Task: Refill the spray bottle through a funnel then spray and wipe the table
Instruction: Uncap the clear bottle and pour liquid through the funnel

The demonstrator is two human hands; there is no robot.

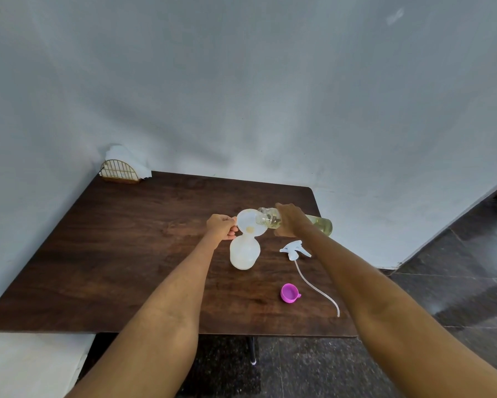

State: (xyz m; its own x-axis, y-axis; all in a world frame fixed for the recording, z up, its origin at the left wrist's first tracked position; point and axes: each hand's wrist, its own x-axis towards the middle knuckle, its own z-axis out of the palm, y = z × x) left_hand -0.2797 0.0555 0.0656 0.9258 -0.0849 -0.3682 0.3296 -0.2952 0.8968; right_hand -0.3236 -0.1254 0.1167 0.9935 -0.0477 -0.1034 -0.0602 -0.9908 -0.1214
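A translucent white spray bottle (pixel 243 252) stands uncapped on the dark wooden table (pixel 120 254). A white funnel (pixel 248 222) sits in its neck. My left hand (pixel 222 229) grips the funnel's left rim. My right hand (pixel 291 221) holds a clear refill bottle (pixel 322 225) of pale yellow liquid, tipped almost level, its open mouth over the funnel. A little yellowish liquid shows in the funnel's throat. The white trigger sprayer head (pixel 294 249) with its long tube lies on the table to the right.
A pink cap (pixel 289 293) lies near the table's front right. A gold wire holder with white paper napkins (pixel 120 169) stands at the far left corner against the wall. The table's right edge drops to a dark tiled floor (pixel 457 282).
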